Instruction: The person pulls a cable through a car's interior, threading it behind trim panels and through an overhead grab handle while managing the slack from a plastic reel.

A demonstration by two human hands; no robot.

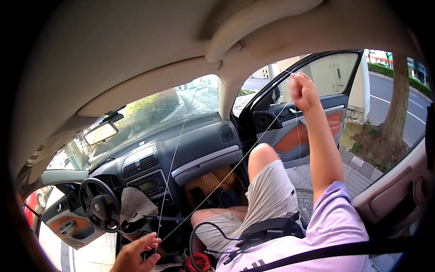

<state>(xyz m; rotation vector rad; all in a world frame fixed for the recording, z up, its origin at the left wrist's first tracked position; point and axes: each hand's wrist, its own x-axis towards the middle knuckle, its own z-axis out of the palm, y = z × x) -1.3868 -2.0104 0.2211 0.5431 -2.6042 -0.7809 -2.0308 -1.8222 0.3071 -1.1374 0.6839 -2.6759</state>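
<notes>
My right hand [303, 92] is raised high on the right, in front of the open passenger door, its fingers closed on a thin white string [226, 176]. One length of the string runs from this hand toward the ceiling grab handle [258, 22]; a loose length hangs below. Another stretches diagonally down to my left hand [140, 252] at the lower edge. There the fingers are bent with the string across their tips, the thumb a little apart. From the left hand a further strand rises past the windscreen toward the roof.
I sit in the front passenger seat, a black strap across my body. To the left are the steering wheel [99, 205] and a grey cloth [136, 204]. A red round object [198, 262] and a black cable [192, 235] lie by my lap. The passenger door [299, 118] stands open.
</notes>
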